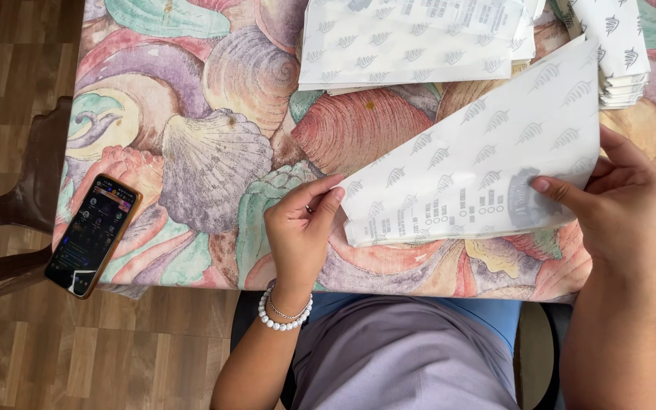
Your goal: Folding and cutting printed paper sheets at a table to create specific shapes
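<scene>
A white paper sheet (487, 152) printed with small grey leaf marks lies folded into a triangle on the shell-patterned tablecloth (214, 144). My left hand (300, 228) pinches its near left corner between thumb and fingers; a white bead bracelet circles that wrist. My right hand (620, 205) holds the sheet's right edge, thumb pressed on top near a dark round print.
A pile of the same printed sheets (411, 42) lies at the table's far side, and a folded stack (616, 49) sits at the far right. A phone in an orange case (93, 234) rests at the table's left front corner. A brown chair (24, 205) stands to the left on a wood floor.
</scene>
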